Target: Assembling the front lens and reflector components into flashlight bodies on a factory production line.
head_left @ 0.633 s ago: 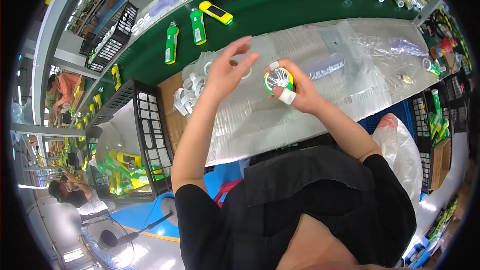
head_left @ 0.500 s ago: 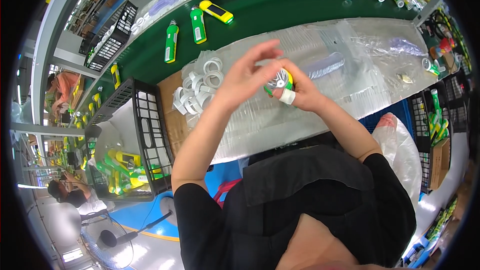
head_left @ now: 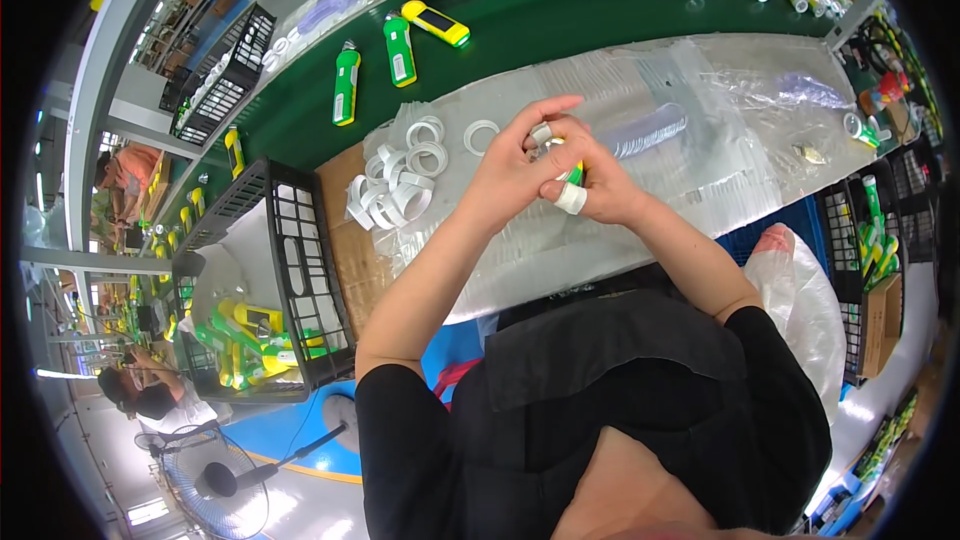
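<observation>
Two green torches (head_left: pixel 346 90) and one yellow torch (head_left: pixel 436 24) on the belt (head_left: pixel 560 15); white rings (head_left: pixel 413 181) heaped beyond sure counting, one lone ring (head_left: pixel 467 138). My left hand (head_left: pixel 520 165) covers the one held torch (head_left: pixel 577 173), fingers gripping or not, I can't tell; my right hand (head_left: pixel 608 185) clamps it. Seemingly head work, calling for steadiness.

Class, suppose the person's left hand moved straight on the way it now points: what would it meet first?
Most likely the flashlight held in the right hand, or that hand's fingers. The left hand overlaps them in view; whether they touch is unclear.
</observation>
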{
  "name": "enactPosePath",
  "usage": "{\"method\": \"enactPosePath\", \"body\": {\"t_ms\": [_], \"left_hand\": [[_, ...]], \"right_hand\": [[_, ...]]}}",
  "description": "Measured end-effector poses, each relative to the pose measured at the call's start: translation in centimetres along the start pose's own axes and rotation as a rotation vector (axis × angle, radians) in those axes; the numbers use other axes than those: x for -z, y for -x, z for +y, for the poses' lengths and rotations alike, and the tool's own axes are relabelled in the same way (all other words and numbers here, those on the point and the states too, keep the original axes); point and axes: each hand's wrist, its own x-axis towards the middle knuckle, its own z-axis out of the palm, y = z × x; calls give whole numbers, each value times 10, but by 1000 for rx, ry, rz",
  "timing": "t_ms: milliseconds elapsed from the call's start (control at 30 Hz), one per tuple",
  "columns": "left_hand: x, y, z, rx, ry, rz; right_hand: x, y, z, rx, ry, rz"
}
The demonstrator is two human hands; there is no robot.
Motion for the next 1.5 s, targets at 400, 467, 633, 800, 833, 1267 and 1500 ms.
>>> {"method": "enactPosePath", "body": {"t_ms": [400,467,633,800,833,1267,1500], "left_hand": [[91,1,-59,-235,-1494,156],[94,-3,-58,-192,-1420,161],[72,-3,-28,-272,-557,232],[27,9,14,-363,-64,114],[27,10,17,-365,-63,114],[12,6,12,-518,-276,250],[19,-6,-6,-377,185,438]], "right_hand": [[4,-11,5,-197,-218,142],[4,-13,2,-214,-250,143],[7,-15,1,-224,-249,168],[7,-15,3,-198,-278,157],[7,-14,2,-209,-259,150],[6,-15,1,-198,-274,165],[8,-12,3,-200,-221,140]]}}
